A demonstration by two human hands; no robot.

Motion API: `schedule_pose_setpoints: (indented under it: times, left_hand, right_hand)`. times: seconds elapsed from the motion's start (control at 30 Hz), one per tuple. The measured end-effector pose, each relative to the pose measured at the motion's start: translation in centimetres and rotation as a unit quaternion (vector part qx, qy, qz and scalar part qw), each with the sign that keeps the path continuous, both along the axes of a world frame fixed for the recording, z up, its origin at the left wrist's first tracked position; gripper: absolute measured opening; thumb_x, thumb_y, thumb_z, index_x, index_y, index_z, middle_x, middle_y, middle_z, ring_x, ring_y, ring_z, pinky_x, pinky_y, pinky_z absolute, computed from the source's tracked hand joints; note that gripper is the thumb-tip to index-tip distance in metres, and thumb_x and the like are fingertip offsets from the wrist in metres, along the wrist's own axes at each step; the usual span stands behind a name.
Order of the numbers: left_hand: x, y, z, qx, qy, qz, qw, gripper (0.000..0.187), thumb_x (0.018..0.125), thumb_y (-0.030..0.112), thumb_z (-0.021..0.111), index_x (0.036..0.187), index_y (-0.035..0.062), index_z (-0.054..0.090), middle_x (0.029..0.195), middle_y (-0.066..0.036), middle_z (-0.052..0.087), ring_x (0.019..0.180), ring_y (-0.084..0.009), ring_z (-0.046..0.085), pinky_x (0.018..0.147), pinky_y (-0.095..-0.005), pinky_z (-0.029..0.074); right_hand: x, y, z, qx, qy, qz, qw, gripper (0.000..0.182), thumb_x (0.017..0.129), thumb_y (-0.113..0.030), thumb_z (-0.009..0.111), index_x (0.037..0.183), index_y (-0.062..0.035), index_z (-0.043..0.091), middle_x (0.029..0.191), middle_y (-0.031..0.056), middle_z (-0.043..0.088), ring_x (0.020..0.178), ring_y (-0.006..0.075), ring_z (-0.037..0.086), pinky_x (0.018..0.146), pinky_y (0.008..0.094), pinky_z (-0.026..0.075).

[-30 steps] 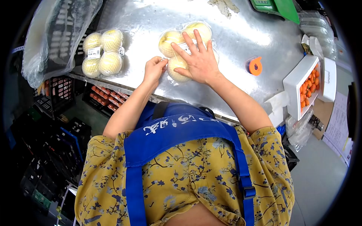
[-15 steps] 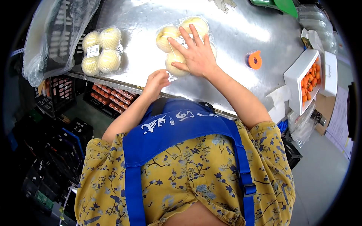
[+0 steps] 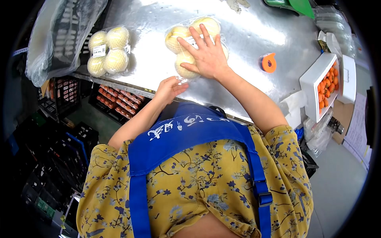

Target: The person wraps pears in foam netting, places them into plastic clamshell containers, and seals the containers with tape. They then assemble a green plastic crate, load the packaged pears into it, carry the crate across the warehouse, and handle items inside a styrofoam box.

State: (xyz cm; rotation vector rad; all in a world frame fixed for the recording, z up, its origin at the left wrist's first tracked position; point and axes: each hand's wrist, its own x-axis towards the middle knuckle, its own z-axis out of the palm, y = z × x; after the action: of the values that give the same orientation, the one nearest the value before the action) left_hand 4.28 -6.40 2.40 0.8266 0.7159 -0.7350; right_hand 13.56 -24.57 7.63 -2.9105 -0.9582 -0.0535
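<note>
Now left hand nearer apron

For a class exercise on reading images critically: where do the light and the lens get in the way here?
Head view: white glare streaks the metal tabletop; head view: black crates sink into shadow; head view: wide-lens distortion, with dark, rounded corners; head view: label print is too small to read.

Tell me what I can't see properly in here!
- Head view: the front pack's label, partly hidden by the right hand.
- Head view: the green thing, cut off by the top edge.
- Head view: writing on the papers, too small.
</note>
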Motion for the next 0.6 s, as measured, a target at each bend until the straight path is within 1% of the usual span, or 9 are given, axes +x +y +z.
schedule_pose_setpoints:
  times: [0.1, 0.2, 0.3, 0.4, 0.5, 0.6]
  left_hand:
    - [-0.7, -0.9, -0.3, 0.082, -0.075, -0.054, 0.992, 0.008, 0.087, 0.008, 0.055, 0.085, 0.0012, 0.052, 0.094, -0.016, 0.060, 0.091, -0.0260, 0.062, 0.078, -0.0319, 0.051]
    - [-0.7, -1.1, -0.6, 0.107, -0.090, -0.062, 0.988, 0.007, 0.088, 0.008, 0.053, 0.086, 0.0017, 0.052, 0.092, -0.016, 0.061, 0.092, -0.0258, 0.063, 0.078, -0.0313, 0.051]
    - [-0.6, -1.2, -0.5, 0.106, -0.074, -0.041, 0.991, 0.006, 0.089, 0.008, 0.052, 0.086, 0.0023, 0.052, 0.088, -0.015, 0.062, 0.088, -0.0246, 0.064, 0.076, -0.0304, 0.052]
    - [-0.3, -1.5, -0.2, 0.142, -0.085, -0.050, 0.985, 0.006, 0.089, 0.008, 0.051, 0.085, 0.0028, 0.052, 0.085, -0.015, 0.063, 0.082, -0.0236, 0.065, 0.073, -0.0302, 0.052]
    - [-0.2, -1.6, -0.4, 0.153, -0.090, -0.042, 0.983, 0.009, 0.087, 0.007, 0.053, 0.081, 0.0006, 0.052, 0.083, -0.015, 0.063, 0.076, -0.0243, 0.066, 0.067, -0.0293, 0.053]
    - [0.1, -1.8, 0.0, 0.180, -0.070, -0.063, 0.979, 0.008, 0.087, 0.005, 0.052, 0.082, -0.0005, 0.052, 0.083, -0.016, 0.063, 0.075, -0.0242, 0.066, 0.066, -0.0289, 0.053]
  right_hand:
    - [-0.1, 0.0, -0.1, 0.000, -0.002, -0.003, 1.000, 0.070, 0.078, -0.066, 0.042, 0.139, -0.0340, 0.025, 0.144, 0.0130, 0.025, 0.132, 0.0373, 0.019, 0.090, 0.0633, 0.029]
    - [0.0, 0.1, -0.1, -0.001, -0.001, -0.002, 1.000, 0.070, 0.078, -0.065, 0.043, 0.139, -0.0340, 0.025, 0.144, 0.0132, 0.025, 0.132, 0.0372, 0.020, 0.090, 0.0632, 0.029]
    - [0.0, 0.0, -0.1, -0.001, 0.000, -0.001, 1.000, 0.070, 0.079, -0.065, 0.042, 0.139, -0.0338, 0.025, 0.144, 0.0134, 0.025, 0.132, 0.0371, 0.020, 0.090, 0.0633, 0.029]
    - [-0.1, 0.1, -0.2, -0.005, 0.000, 0.000, 1.000, 0.070, 0.079, -0.065, 0.042, 0.139, -0.0334, 0.024, 0.144, 0.0135, 0.024, 0.132, 0.0369, 0.019, 0.090, 0.0638, 0.029]
    - [0.0, 0.1, -0.2, -0.009, 0.001, 0.001, 1.000, 0.070, 0.079, -0.065, 0.042, 0.140, -0.0330, 0.024, 0.144, 0.0135, 0.024, 0.133, 0.0368, 0.019, 0.089, 0.0648, 0.029]
    - [-0.4, 0.1, -0.6, -0.011, 0.003, 0.001, 1.000, 0.071, 0.079, -0.064, 0.042, 0.140, -0.0329, 0.024, 0.144, 0.0136, 0.024, 0.133, 0.0369, 0.018, 0.089, 0.0659, 0.028]
